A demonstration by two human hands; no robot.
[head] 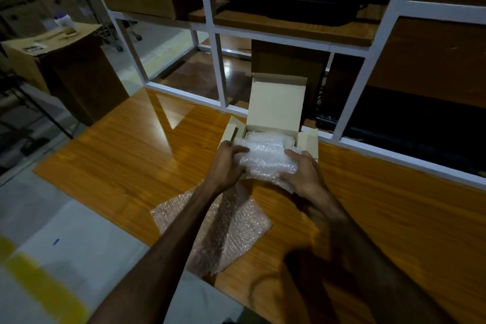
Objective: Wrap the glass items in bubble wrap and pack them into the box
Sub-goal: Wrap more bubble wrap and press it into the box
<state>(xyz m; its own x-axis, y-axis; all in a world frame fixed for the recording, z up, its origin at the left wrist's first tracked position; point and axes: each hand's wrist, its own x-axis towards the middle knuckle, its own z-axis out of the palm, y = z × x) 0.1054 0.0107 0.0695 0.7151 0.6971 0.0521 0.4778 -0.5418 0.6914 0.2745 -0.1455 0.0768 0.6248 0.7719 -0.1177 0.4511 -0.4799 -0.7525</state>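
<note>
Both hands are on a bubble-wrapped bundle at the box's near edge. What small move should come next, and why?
Probably lower the wrapped bundle forward into the open box. The left hand and right hand grip it from either side at the box's near edge, the lid stands upright, and another wrapped piece seems to lie inside already.

Bubble-wrapped bundle (265, 158) (contents hidden) at open box (276, 108).

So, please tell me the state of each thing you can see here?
Small beige cardboard box: open, lid upright, one wrapped item inside.
Clear bubble-wrapped bundle: held over the box's near edge.
Left hand: gripping bundle.
Right hand: gripping bundle.
Loose bubble wrap sheet: lying on the wooden table.
</note>
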